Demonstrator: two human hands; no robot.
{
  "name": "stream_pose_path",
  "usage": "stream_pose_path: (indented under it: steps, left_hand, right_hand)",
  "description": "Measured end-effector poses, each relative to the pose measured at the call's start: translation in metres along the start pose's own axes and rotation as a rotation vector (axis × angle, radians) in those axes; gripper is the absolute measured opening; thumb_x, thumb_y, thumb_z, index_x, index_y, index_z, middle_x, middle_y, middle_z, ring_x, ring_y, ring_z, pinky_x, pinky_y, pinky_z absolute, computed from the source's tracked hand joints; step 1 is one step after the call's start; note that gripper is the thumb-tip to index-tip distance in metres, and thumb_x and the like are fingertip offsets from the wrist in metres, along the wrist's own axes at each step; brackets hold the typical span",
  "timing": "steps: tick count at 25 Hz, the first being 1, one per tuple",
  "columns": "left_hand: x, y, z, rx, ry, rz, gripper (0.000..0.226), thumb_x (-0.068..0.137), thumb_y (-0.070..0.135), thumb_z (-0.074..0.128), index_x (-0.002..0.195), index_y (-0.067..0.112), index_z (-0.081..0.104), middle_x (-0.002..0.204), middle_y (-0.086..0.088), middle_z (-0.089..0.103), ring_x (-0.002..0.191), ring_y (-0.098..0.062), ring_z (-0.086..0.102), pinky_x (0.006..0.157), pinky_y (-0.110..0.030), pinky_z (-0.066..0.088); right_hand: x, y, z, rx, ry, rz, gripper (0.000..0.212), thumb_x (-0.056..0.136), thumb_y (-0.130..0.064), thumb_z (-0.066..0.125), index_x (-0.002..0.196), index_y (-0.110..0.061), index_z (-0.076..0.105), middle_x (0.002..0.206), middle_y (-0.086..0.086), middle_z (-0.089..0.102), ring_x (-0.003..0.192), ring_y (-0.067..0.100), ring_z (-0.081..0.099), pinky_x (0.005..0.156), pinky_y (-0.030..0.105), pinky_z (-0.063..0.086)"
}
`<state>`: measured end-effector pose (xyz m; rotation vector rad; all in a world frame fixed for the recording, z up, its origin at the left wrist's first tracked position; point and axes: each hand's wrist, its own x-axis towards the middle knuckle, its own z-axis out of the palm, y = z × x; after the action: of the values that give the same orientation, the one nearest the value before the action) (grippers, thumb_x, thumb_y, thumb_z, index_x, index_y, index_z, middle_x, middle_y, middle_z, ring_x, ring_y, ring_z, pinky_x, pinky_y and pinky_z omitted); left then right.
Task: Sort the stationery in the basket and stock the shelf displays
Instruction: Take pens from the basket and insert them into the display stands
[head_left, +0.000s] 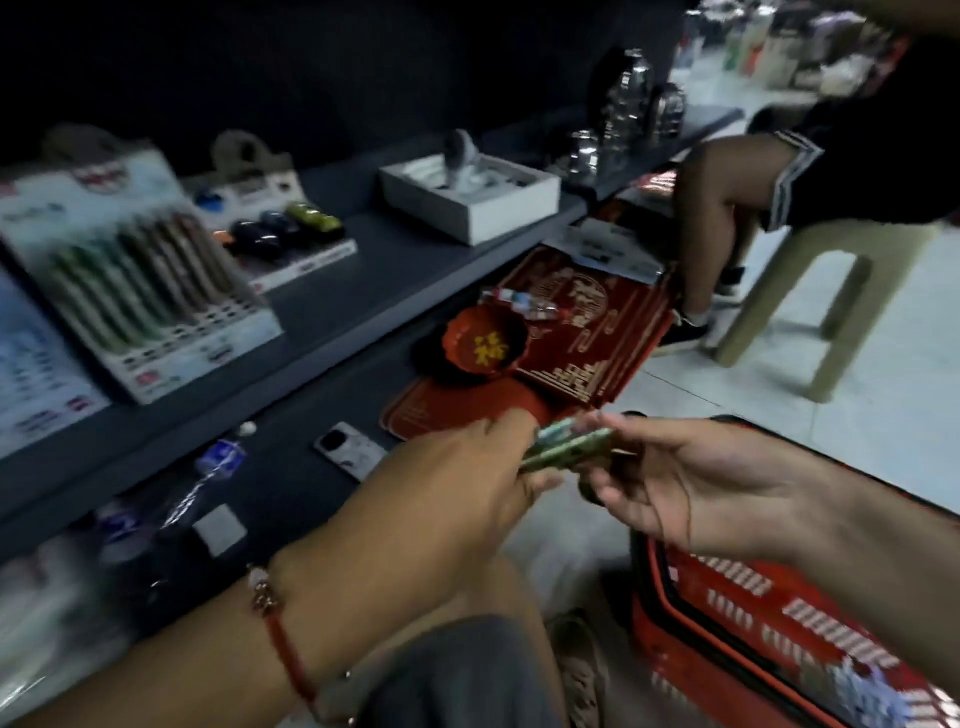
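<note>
A blurred head view over dark grey store shelves. On the upper shelf (363, 291) at far left a tilted cardboard display (140, 275) holds rows of green and brown pens; its printing is too smeared to read. Beside it sits a smaller card stand with dark and yellow-green oval items (283, 226), then an open white box (470, 195). On the lower shelf lie a pale phone (349, 451), a red scalloped dish (483, 340) with yellow characters, and red gold-patterned packets (592, 332). In front, the left hand (441, 499), a red cord bracelet at its wrist, and the right hand (691, 483) both pinch a few green pens (563, 447) between them, above the floor. Below right stands a red plastic basket (769, 597) with slotted walls
</note>
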<state>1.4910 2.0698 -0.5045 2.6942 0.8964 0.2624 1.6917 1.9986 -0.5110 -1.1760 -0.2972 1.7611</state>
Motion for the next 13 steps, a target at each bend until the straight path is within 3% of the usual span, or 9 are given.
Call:
stream_pose_path:
  steps: [6, 8, 10, 12, 13]
  left_hand:
    - [-0.089, -0.093, -0.046, -0.252, 0.281, -0.381, 0.023, 0.098, 0.047, 0.042, 0.086, 0.027, 0.041, 0.078, 0.004, 0.058, 0.071, -0.012, 0.058, 0.065, -0.037, 0.048]
    - [-0.112, -0.120, -0.057, -0.345, 0.272, -0.477, 0.014, 0.098, 0.043, 0.045, 0.089, 0.032, 0.045, 0.078, -0.001, 0.062, 0.066, -0.016, 0.059, 0.063, -0.043, 0.051]
    - [-0.133, -0.142, -0.068, -0.443, 0.236, -0.528, 0.005, 0.097, 0.043, 0.048, 0.093, 0.045, 0.047, 0.077, -0.002, 0.063, 0.056, -0.012, 0.056, 0.056, -0.037, 0.047]
    - [-0.149, -0.158, -0.079, -0.488, 0.232, -0.528, 0.005, 0.094, 0.057, 0.044, 0.099, 0.057, 0.046, 0.079, -0.001, 0.064, 0.059, -0.011, 0.059, 0.057, -0.035, 0.047]
    - [-0.156, -0.165, -0.084, -0.491, 0.243, -0.508, 0.016, 0.090, 0.067, 0.038, 0.103, 0.060, 0.045, 0.081, 0.000, 0.064, 0.064, -0.012, 0.062, 0.061, -0.036, 0.051]
  right_hand:
    - [0.036, 0.001, 0.090, -0.194, 0.035, -0.169, 0.031, 0.078, -0.022, 0.065, 0.104, -0.009, 0.078, 0.078, 0.006, 0.066, 0.067, 0.014, 0.067, 0.058, 0.025, 0.058]
    - [0.049, 0.002, 0.121, -0.234, 0.034, -0.225, 0.030, 0.084, -0.019, 0.063, 0.111, -0.010, 0.074, 0.080, 0.006, 0.067, 0.070, 0.015, 0.066, 0.059, 0.024, 0.058]
    - [0.066, 0.005, 0.154, -0.203, 0.042, -0.276, 0.023, 0.094, -0.014, 0.057, 0.113, -0.011, 0.071, 0.082, 0.007, 0.065, 0.074, 0.015, 0.063, 0.059, 0.022, 0.058]
    - [0.088, 0.009, 0.186, -0.158, 0.052, -0.305, 0.020, 0.097, -0.012, 0.055, 0.110, -0.013, 0.070, 0.072, 0.003, 0.062, 0.071, 0.014, 0.060, 0.060, 0.021, 0.056]
    - [0.100, 0.011, 0.201, -0.143, 0.050, -0.309, 0.018, 0.097, -0.011, 0.055, 0.107, -0.014, 0.070, 0.064, 0.001, 0.060, 0.069, 0.012, 0.059, 0.062, 0.021, 0.056]
